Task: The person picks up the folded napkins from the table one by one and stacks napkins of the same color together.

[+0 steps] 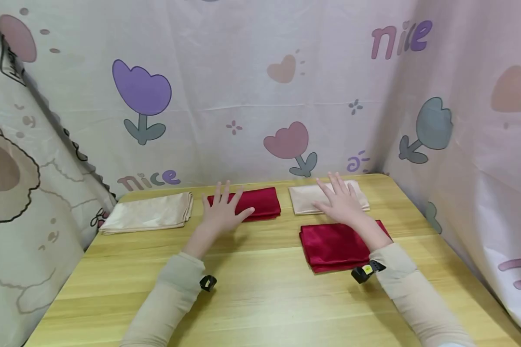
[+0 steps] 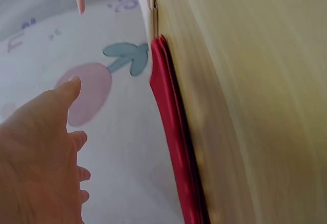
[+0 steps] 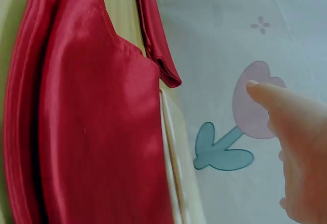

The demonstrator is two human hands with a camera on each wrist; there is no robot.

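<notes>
Both hands reach forward above the table with fingers spread, holding nothing. My left hand (image 1: pixel 221 214) overlaps the left part of a folded red cloth (image 1: pixel 262 203) in the head view; the left wrist view shows that hand raised beside the cloth's folded edge (image 2: pixel 176 137). The right hand (image 1: pixel 341 203) is over a folded cream cloth (image 1: pixel 306 198) at the back right. Beneath the right wrist lies another folded red satin cloth (image 1: pixel 332 246), nearer the front, its right part covered by the forearm. In the right wrist view this red cloth (image 3: pixel 102 112) looms large beside the hand.
A second folded cream cloth (image 1: pixel 149 213) lies at the table's back left. The wooden table (image 1: pixel 252 299) ends against a printed curtain (image 1: pixel 226 86) behind, with more curtain on both sides. A small black device is strapped at each wrist.
</notes>
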